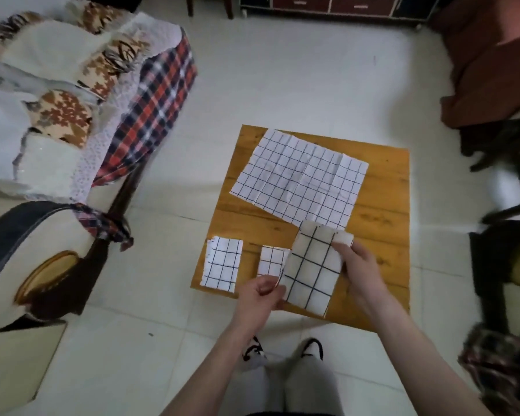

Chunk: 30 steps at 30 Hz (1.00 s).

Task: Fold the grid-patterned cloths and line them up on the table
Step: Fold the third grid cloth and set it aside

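A small wooden table (382, 205) holds white cloths with black grid lines. A large unfolded cloth (297, 178) lies spread across its far half. One folded cloth (222, 262) rests at the near left corner, and a smaller folded one (270, 259) lies beside it. I hold a folded cloth (311, 271) with bigger squares just above the table's near edge. My left hand (260, 295) pinches its lower left edge. My right hand (357, 259) grips its upper right corner.
A sofa (72, 115) with a plaid cover and patterned cushions stands to the left. A dark chair (505, 205) and brown fabric (490, 70) are on the right. A cabinet (327, 4) lines the far wall. My feet (282, 352) stand on white floor tiles.
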Each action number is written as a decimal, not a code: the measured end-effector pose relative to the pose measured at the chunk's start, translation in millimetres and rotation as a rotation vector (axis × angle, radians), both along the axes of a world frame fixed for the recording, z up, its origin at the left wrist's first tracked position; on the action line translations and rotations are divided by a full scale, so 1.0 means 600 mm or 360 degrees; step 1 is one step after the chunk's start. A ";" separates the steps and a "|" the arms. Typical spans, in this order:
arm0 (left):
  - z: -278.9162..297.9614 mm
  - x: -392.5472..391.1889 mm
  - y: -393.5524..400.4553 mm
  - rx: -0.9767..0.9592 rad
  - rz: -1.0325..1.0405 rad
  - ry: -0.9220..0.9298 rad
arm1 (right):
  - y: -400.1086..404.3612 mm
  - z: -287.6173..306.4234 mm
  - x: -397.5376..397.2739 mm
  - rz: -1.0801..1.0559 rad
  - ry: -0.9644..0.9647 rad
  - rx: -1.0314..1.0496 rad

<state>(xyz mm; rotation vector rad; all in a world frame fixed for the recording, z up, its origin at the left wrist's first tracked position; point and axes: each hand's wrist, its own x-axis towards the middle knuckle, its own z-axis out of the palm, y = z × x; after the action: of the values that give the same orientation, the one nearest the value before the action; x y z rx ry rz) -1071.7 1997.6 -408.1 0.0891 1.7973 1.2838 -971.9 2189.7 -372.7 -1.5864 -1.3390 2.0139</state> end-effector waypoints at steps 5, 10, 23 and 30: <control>-0.066 0.023 0.023 0.0026 -0.0068 -0.0160 | -0.003 -0.086 0.041 0.0091 -0.0249 0.0252; -0.160 0.065 0.043 -0.0005 -0.0114 -0.0133 | 0.011 -0.174 0.085 -0.0061 -0.0240 0.0306; -0.385 0.113 0.068 -0.0202 -0.0270 0.0184 | 0.067 -0.404 0.122 0.0242 -0.0311 0.0596; -0.438 0.128 0.084 -0.0365 -0.0476 0.0454 | 0.088 -0.485 0.111 0.0311 -0.0348 0.0641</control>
<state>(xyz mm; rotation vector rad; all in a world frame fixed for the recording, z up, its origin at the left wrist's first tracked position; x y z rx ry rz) -994.9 2048.0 -670.6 0.4143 2.0686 0.8806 -905.5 2242.3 -664.0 -1.5646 -1.9047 1.5589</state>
